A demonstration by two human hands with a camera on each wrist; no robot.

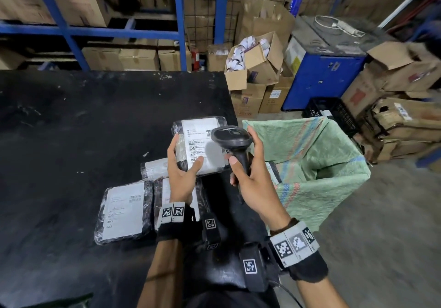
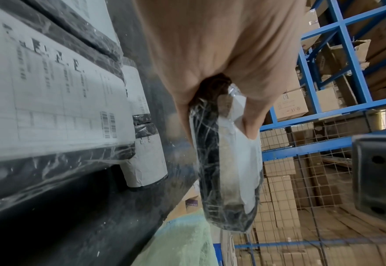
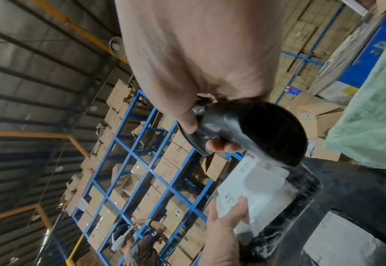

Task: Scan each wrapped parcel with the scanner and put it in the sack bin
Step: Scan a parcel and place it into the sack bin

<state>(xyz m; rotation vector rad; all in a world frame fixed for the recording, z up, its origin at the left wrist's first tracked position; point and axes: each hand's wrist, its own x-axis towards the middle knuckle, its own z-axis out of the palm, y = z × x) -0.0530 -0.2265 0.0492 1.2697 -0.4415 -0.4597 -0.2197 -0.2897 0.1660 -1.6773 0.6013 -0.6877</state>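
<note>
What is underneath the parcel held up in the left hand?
Below the held parcel, more wrapped parcels lie on the black table, labels up. One is partly covered by the left hand, so an exact count cannot be given.

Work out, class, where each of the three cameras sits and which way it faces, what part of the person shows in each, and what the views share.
Head: worn on the head, looks forward and down at the black table; shows both forearms, left hand and right hand.
Left wrist: looks along the left hand at the held parcel.
Right wrist: looks along the right hand at the scanner; the left hand's thumb shows too.
Shared: all three show the held parcel, the scanner and the green sack bin.
</note>
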